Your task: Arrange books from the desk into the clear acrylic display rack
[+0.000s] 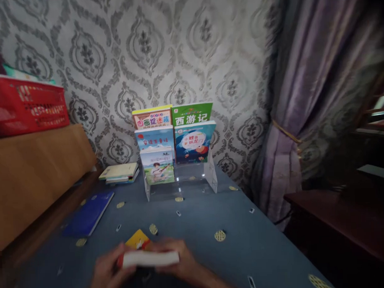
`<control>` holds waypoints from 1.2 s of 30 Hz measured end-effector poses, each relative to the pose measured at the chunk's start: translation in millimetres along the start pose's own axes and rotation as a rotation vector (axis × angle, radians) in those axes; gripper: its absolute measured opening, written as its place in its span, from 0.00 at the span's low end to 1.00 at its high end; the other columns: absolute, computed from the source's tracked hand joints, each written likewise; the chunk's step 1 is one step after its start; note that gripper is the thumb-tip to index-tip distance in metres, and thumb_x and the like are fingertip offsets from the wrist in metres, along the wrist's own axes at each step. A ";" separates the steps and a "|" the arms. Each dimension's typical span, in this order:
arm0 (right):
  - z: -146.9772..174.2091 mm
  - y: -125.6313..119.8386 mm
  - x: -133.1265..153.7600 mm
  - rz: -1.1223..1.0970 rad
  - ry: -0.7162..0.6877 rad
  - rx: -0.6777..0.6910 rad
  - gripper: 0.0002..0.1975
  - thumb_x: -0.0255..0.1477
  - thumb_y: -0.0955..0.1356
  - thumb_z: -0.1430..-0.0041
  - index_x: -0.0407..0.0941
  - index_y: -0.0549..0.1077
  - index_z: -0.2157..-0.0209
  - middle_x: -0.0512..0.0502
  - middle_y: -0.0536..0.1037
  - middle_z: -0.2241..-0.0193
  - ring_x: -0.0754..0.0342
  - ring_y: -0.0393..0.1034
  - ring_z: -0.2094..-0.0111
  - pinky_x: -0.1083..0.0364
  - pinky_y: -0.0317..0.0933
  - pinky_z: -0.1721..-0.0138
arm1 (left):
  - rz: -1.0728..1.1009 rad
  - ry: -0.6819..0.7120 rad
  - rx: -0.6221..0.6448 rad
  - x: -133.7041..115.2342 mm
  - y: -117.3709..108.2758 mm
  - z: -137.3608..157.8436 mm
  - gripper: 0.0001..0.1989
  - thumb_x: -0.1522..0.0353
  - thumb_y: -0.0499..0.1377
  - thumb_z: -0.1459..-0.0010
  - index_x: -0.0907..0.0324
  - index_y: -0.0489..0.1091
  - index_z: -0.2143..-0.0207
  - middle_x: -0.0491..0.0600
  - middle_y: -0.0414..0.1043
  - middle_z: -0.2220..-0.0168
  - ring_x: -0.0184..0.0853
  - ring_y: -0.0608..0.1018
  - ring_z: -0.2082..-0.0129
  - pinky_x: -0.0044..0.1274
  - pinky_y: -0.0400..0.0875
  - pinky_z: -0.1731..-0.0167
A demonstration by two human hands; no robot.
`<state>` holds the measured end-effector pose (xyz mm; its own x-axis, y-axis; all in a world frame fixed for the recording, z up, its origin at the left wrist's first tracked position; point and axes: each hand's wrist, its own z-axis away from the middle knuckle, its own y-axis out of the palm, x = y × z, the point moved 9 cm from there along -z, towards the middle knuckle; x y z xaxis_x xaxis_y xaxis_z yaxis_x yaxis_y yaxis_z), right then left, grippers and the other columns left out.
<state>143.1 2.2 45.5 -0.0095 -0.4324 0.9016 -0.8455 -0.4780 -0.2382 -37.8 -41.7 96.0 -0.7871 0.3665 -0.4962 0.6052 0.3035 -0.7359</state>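
Observation:
My left hand (110,268) and my right hand (179,260) grip a thick book (150,259) between them, low over the near part of the table. White page edges face me, with red at the left end; motion blurs them. Just beyond shows a yellow picture cover (138,238); whether it belongs to this book I cannot tell. A clear acrylic book stand (211,177) is farther back. In its left column are a yellow-topped book (151,116), a light blue book (154,139) and a smaller picture book (157,168). On the right, a green book (192,112) stands behind a dark blue one (193,144).
A blue book (89,215) lies flat at left, and a small book stack (119,172) sits by the wall. A brown box-like block (38,178) bears a red basket (27,105) along the left. Purple curtains (286,149) hang at right, beside dark red furniture (336,214).

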 end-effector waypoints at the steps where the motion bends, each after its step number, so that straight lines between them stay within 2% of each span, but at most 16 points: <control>1: -7.5 -5.2 -5.7 -0.115 0.073 -0.047 0.30 0.56 0.74 0.53 0.45 0.81 0.60 0.46 0.83 0.64 0.48 0.77 0.64 0.53 0.70 0.60 | 0.094 -0.034 -0.001 -6.6 -5.7 -11.6 0.19 0.51 0.56 0.38 0.55 0.74 0.69 0.45 0.74 0.73 0.35 0.75 0.73 0.24 0.72 0.72; 2: -14.9 -8.6 -10.5 -0.195 0.134 -0.081 0.28 0.55 0.76 0.56 0.44 0.81 0.65 0.48 0.82 0.70 0.50 0.76 0.69 0.54 0.69 0.65 | 0.173 -0.103 -0.016 -9.9 -12.1 -24.7 0.20 0.51 0.57 0.40 0.57 0.72 0.74 0.44 0.70 0.77 0.33 0.73 0.76 0.23 0.69 0.75; 4: -28.8 -17.6 -16.2 -0.316 0.189 -0.193 0.25 0.53 0.77 0.58 0.44 0.80 0.71 0.50 0.80 0.75 0.53 0.73 0.73 0.55 0.69 0.66 | 0.328 -0.203 -0.090 -15.7 -25.8 -52.4 0.20 0.52 0.58 0.43 0.58 0.69 0.76 0.42 0.67 0.79 0.32 0.71 0.77 0.21 0.67 0.76; 7: -43.4 -16.2 -21.3 -0.448 0.214 -0.266 0.25 0.50 0.79 0.63 0.44 0.79 0.71 0.49 0.81 0.72 0.54 0.75 0.71 0.54 0.71 0.62 | 0.603 -0.308 -0.179 -14.5 -32.8 -83.5 0.20 0.50 0.60 0.45 0.59 0.71 0.71 0.44 0.72 0.75 0.31 0.73 0.75 0.20 0.69 0.75; 11: -43.7 9.1 -29.5 -0.502 0.298 -0.151 0.28 0.52 0.78 0.61 0.44 0.79 0.66 0.47 0.82 0.69 0.50 0.78 0.69 0.50 0.73 0.62 | 1.006 -0.463 -0.202 6.8 -11.9 -95.8 0.25 0.48 0.61 0.44 0.62 0.73 0.65 0.49 0.78 0.72 0.37 0.80 0.70 0.25 0.76 0.70; 15: -30.8 5.5 -40.0 -0.441 0.336 -0.207 0.30 0.51 0.76 0.56 0.44 0.74 0.58 0.44 0.83 0.62 0.46 0.79 0.63 0.48 0.74 0.60 | 1.158 -0.618 -0.172 46.0 22.5 -91.6 0.23 0.51 0.64 0.44 0.64 0.73 0.66 0.52 0.80 0.71 0.38 0.82 0.69 0.28 0.78 0.65; 17: -24.9 -2.2 -45.4 -0.345 0.344 -0.237 0.30 0.49 0.76 0.54 0.44 0.71 0.56 0.43 0.82 0.60 0.46 0.79 0.63 0.49 0.74 0.62 | 1.128 -0.696 -0.153 70.9 39.5 -84.2 0.21 0.53 0.63 0.44 0.64 0.73 0.67 0.52 0.79 0.72 0.36 0.81 0.71 0.27 0.77 0.66; 19: -20.6 -6.3 -52.4 -0.252 0.366 -0.232 0.28 0.48 0.74 0.51 0.44 0.70 0.54 0.43 0.82 0.60 0.47 0.79 0.64 0.50 0.73 0.64 | 0.988 -0.714 -0.131 93.5 50.4 -76.3 0.18 0.56 0.63 0.45 0.64 0.72 0.66 0.51 0.78 0.70 0.36 0.80 0.71 0.27 0.76 0.66; 22: -16.9 -11.3 -63.4 -0.113 0.424 -0.222 0.25 0.47 0.72 0.49 0.44 0.70 0.55 0.43 0.82 0.62 0.47 0.78 0.65 0.52 0.71 0.67 | 0.578 -0.573 -0.152 111.3 47.7 -67.0 0.15 0.62 0.62 0.46 0.64 0.73 0.60 0.53 0.77 0.64 0.39 0.79 0.62 0.32 0.75 0.57; 24: -16.4 -15.4 -66.6 0.006 0.468 -0.185 0.21 0.45 0.70 0.46 0.44 0.71 0.59 0.43 0.82 0.64 0.48 0.78 0.66 0.53 0.70 0.68 | 0.310 -0.405 -0.164 106.0 44.9 -59.3 0.16 0.64 0.60 0.45 0.63 0.72 0.55 0.55 0.75 0.56 0.43 0.77 0.53 0.37 0.71 0.48; 27: -17.2 -25.8 -58.7 0.324 0.501 -0.068 0.15 0.42 0.67 0.40 0.44 0.73 0.64 0.43 0.81 0.69 0.47 0.77 0.68 0.53 0.67 0.68 | 0.100 -0.196 -0.081 88.0 57.1 -39.2 0.19 0.64 0.55 0.39 0.61 0.69 0.47 0.58 0.71 0.47 0.44 0.72 0.44 0.40 0.65 0.41; 29: -18.4 -38.0 -45.2 0.622 0.500 -0.045 0.14 0.39 0.65 0.37 0.44 0.75 0.66 0.41 0.81 0.70 0.46 0.77 0.68 0.52 0.65 0.66 | 0.036 -0.153 -0.021 81.9 66.3 -22.7 0.20 0.64 0.53 0.35 0.60 0.66 0.43 0.59 0.68 0.42 0.44 0.70 0.41 0.40 0.64 0.39; 31: -24.3 -41.6 -26.2 0.826 0.446 -0.066 0.14 0.36 0.63 0.34 0.43 0.77 0.63 0.38 0.81 0.64 0.45 0.77 0.62 0.51 0.66 0.61 | 0.001 -0.158 0.010 81.0 70.9 -9.4 0.22 0.63 0.50 0.33 0.60 0.63 0.39 0.59 0.65 0.38 0.44 0.69 0.38 0.40 0.63 0.38; 33: -36.8 -22.3 -7.8 0.831 0.312 -0.031 0.16 0.35 0.61 0.31 0.44 0.77 0.54 0.37 0.79 0.54 0.44 0.74 0.53 0.49 0.66 0.53 | -0.011 -0.165 0.023 82.4 72.5 -1.6 0.24 0.63 0.50 0.32 0.59 0.61 0.37 0.59 0.63 0.36 0.44 0.67 0.36 0.40 0.62 0.37; 36: -58.3 40.5 4.9 0.622 0.108 0.221 0.23 0.38 0.59 0.29 0.46 0.66 0.38 0.41 0.74 0.42 0.46 0.67 0.41 0.47 0.60 0.41 | 0.011 -0.159 0.027 83.8 73.7 1.9 0.25 0.62 0.51 0.33 0.60 0.61 0.36 0.60 0.65 0.36 0.45 0.67 0.36 0.41 0.61 0.36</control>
<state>77.7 25.4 61.3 -0.5236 -0.6042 0.6006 -0.5360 -0.3144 -0.7835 -59.3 9.7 -0.7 -0.7905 0.2252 -0.5695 0.6124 0.2759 -0.7409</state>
